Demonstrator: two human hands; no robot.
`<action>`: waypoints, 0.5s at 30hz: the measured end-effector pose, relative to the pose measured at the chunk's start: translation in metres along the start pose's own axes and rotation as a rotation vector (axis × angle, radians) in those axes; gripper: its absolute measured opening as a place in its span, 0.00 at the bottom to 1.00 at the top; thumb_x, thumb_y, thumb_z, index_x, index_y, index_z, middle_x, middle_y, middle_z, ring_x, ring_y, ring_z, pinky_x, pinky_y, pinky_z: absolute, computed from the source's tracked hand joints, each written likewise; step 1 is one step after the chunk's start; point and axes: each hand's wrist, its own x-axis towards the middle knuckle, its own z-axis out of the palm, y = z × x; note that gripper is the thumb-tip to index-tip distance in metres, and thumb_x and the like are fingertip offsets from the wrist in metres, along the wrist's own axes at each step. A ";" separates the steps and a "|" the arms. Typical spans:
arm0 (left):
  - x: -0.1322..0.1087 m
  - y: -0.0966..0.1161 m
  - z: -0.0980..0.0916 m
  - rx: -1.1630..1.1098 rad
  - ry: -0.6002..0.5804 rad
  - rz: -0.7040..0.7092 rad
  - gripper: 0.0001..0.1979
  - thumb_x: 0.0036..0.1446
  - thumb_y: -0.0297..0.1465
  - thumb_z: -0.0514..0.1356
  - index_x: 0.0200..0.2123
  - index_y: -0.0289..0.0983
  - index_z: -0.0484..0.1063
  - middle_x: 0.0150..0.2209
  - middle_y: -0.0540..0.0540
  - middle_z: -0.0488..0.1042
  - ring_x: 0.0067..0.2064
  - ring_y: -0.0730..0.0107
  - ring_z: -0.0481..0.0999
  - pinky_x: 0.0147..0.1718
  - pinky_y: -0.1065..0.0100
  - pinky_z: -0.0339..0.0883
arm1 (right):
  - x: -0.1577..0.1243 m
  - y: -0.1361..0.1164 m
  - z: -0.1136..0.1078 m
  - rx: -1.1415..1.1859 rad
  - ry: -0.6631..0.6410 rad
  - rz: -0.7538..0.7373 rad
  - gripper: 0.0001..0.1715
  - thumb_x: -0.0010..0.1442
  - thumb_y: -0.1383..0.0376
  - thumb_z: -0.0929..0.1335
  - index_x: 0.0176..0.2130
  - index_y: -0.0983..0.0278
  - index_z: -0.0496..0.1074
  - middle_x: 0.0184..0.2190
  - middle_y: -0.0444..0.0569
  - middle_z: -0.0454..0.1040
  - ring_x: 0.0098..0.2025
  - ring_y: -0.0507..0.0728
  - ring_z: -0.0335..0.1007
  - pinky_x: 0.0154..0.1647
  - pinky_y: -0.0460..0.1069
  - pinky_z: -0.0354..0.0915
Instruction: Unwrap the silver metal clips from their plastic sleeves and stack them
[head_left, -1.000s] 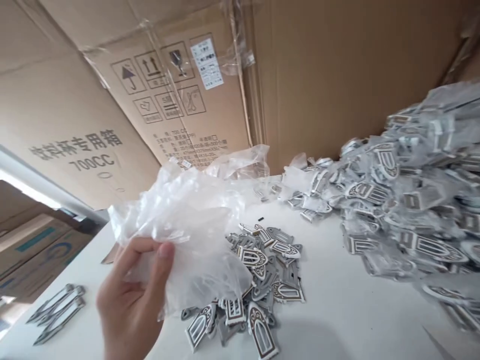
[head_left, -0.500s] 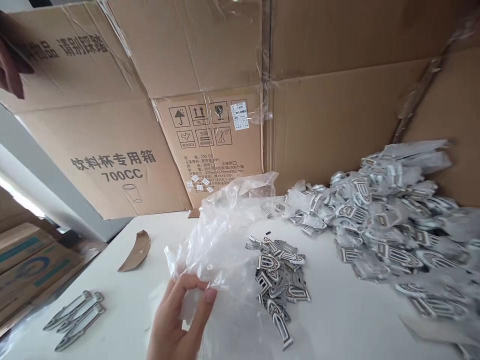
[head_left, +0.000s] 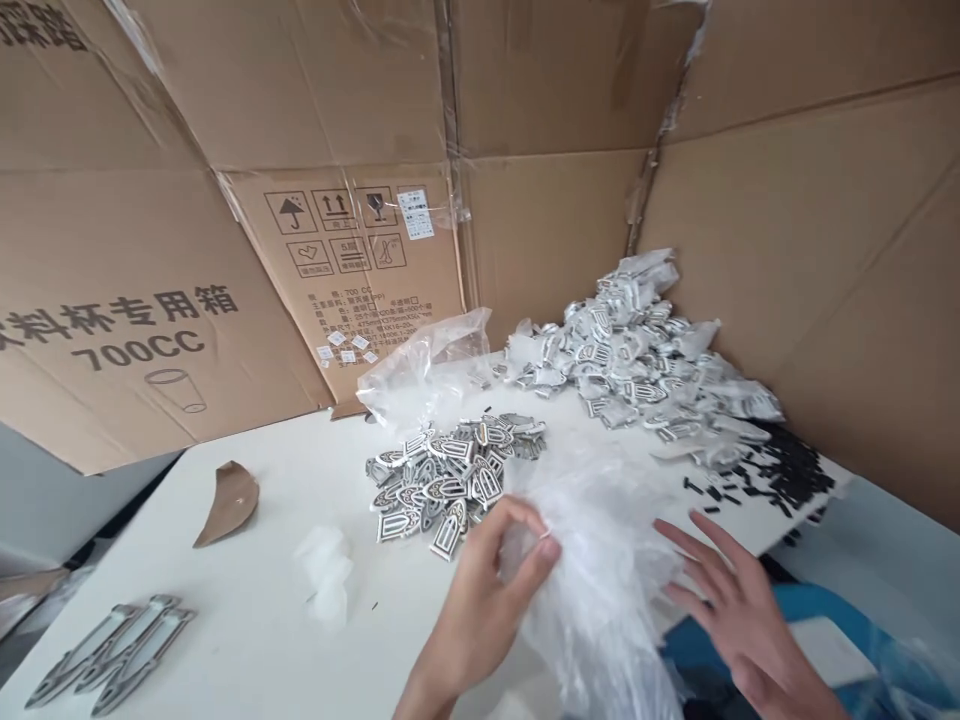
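Observation:
Thumb and fingers of my left hand (head_left: 480,600) pinch the edge of a crumpled clear plastic bag (head_left: 600,560) above the front of the table. My right hand (head_left: 742,610) is beside the bag with its fingers spread, its fingertips near or against the plastic; contact is hard to make out. Just beyond my left hand lies a heap of loose silver metal fittings (head_left: 442,480) with slotted, arched shapes. What the bag contains, if anything, does not show.
Individually wrapped fittings (head_left: 630,350) are piled at the back right, by small black pieces (head_left: 787,470). Three long metal parts (head_left: 112,655), a cardboard scrap (head_left: 227,503) and thin white wrapping (head_left: 328,575) lie left. Another clear bag (head_left: 427,370) rests against the cardboard wall (head_left: 540,240).
The view has turned right. My left hand now holds a bunched bag farther right on the table, exposing more of the loose heap. My right hand has come into view.

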 end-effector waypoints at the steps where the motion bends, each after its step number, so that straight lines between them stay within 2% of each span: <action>1: 0.005 0.002 0.012 -0.029 -0.057 0.027 0.09 0.73 0.41 0.62 0.43 0.42 0.74 0.43 0.47 0.79 0.45 0.64 0.76 0.45 0.65 0.69 | -0.003 -0.004 0.011 0.103 -0.020 0.097 0.60 0.52 0.27 0.75 0.75 0.37 0.61 0.65 0.56 0.78 0.63 0.79 0.78 0.51 0.69 0.82; 2: 0.009 0.004 0.023 -0.039 -0.118 0.048 0.07 0.73 0.39 0.63 0.44 0.42 0.73 0.44 0.47 0.79 0.46 0.65 0.77 0.47 0.65 0.69 | -0.006 -0.010 0.022 0.166 -0.050 0.206 0.63 0.49 0.29 0.77 0.76 0.40 0.61 0.63 0.57 0.79 0.64 0.80 0.77 0.54 0.71 0.80; 4: 0.011 0.008 0.043 -0.037 -0.224 0.082 0.04 0.72 0.35 0.63 0.44 0.42 0.73 0.45 0.48 0.81 0.47 0.64 0.77 0.50 0.64 0.68 | -0.012 -0.025 0.039 0.199 -0.072 0.410 0.58 0.51 0.37 0.81 0.72 0.51 0.69 0.59 0.58 0.82 0.67 0.81 0.75 0.63 0.73 0.75; 5: 0.010 0.010 0.050 -0.034 -0.265 0.092 0.02 0.72 0.33 0.63 0.44 0.42 0.73 0.45 0.48 0.81 0.47 0.64 0.78 0.50 0.64 0.68 | -0.015 -0.033 0.045 0.179 -0.057 0.466 0.53 0.52 0.41 0.82 0.69 0.56 0.74 0.58 0.58 0.83 0.68 0.80 0.74 0.67 0.73 0.72; 7: 0.006 0.012 0.056 -0.039 -0.333 0.112 0.01 0.74 0.32 0.61 0.45 0.42 0.72 0.43 0.49 0.81 0.46 0.65 0.79 0.51 0.63 0.69 | -0.020 -0.046 0.047 0.129 -0.006 0.478 0.44 0.53 0.42 0.82 0.61 0.58 0.80 0.59 0.56 0.84 0.69 0.78 0.72 0.71 0.70 0.69; 9: 0.003 0.011 0.054 -0.035 -0.391 0.129 0.03 0.75 0.34 0.60 0.46 0.43 0.73 0.44 0.49 0.81 0.48 0.64 0.80 0.51 0.64 0.70 | -0.023 -0.051 0.038 0.069 0.020 0.427 0.39 0.54 0.42 0.81 0.58 0.57 0.82 0.61 0.54 0.82 0.71 0.76 0.71 0.72 0.67 0.69; 11: 0.001 0.008 0.046 -0.010 -0.418 0.129 0.04 0.73 0.36 0.62 0.48 0.44 0.75 0.52 0.47 0.80 0.52 0.63 0.80 0.49 0.65 0.73 | -0.023 -0.047 0.020 -0.001 0.018 0.394 0.38 0.54 0.40 0.81 0.56 0.56 0.83 0.61 0.54 0.82 0.69 0.76 0.73 0.71 0.65 0.71; 13: -0.003 0.001 0.038 0.037 -0.379 0.110 0.04 0.72 0.36 0.63 0.47 0.45 0.75 0.59 0.45 0.77 0.54 0.62 0.80 0.47 0.65 0.75 | -0.021 -0.035 -0.004 -0.044 0.024 0.398 0.39 0.49 0.35 0.80 0.52 0.54 0.85 0.57 0.55 0.85 0.63 0.77 0.78 0.66 0.63 0.75; 15: -0.008 -0.009 0.030 0.122 -0.275 0.091 0.05 0.74 0.36 0.60 0.45 0.44 0.75 0.58 0.45 0.77 0.52 0.62 0.80 0.50 0.62 0.74 | -0.018 -0.018 -0.030 -0.048 0.075 0.380 0.44 0.46 0.27 0.75 0.49 0.53 0.86 0.50 0.58 0.87 0.58 0.79 0.82 0.58 0.64 0.80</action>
